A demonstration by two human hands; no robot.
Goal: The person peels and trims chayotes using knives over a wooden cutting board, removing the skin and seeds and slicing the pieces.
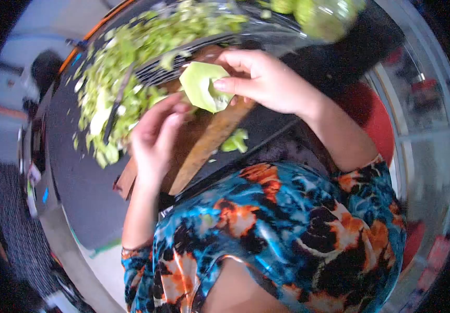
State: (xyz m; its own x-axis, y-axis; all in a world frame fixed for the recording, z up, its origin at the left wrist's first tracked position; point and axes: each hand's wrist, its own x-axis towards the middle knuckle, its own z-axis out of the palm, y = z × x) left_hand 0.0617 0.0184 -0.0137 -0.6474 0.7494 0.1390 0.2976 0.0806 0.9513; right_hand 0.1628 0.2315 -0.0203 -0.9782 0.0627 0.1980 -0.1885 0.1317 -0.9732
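Observation:
A pale green peeled vegetable piece (199,86) with a flat, many-sided face is held by my right hand (256,78), thumb across its front. My left hand (158,133) is just to the lower left of it, thumb and fingers apart, with nothing visible between them. Beneath both hands lies a brown wooden board (199,148). A dark slotted rack or grater (157,70) rests behind the piece, its exact kind blurred. Left of it, a knife (115,112) with a dark handle lies on a heap of green peelings (94,104).
The dark tabletop (79,203) spreads under everything. At the back right, a clear plastic bag (324,18) holds round green items. A few green scraps (235,141) lie right of the board. A red seat (371,115) shows beyond my right arm.

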